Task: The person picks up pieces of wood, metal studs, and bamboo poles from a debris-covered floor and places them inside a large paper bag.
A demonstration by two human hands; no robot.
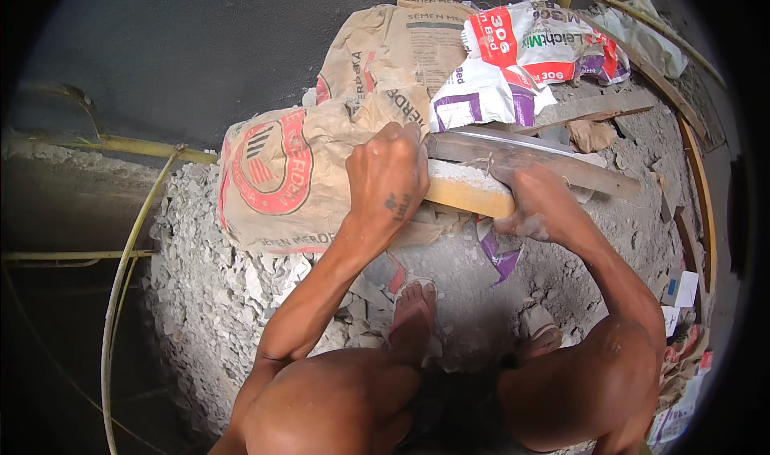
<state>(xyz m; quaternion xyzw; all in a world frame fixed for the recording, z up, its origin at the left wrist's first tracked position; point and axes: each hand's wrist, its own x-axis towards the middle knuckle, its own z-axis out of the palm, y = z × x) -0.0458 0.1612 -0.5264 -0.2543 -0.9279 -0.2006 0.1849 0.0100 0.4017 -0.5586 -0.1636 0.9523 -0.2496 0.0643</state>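
Between my hands is a long yellow-sided block with a rough, grey-white crusted top; its exact kind I cannot make out. My left hand is closed at its left end, knuckles up, over a crumpled brown paper cement sack. At the other end my right hand grips the block, thumb on the near side. Its underside is hidden. Just beyond lie grey wooden boards, close to my right hand.
Broken rubble covers the ground around my feet. A white, red and purple bag and another brown sack lie farther back, by a dark wall. Bamboo poles stand at the left; wood strips edge the right.
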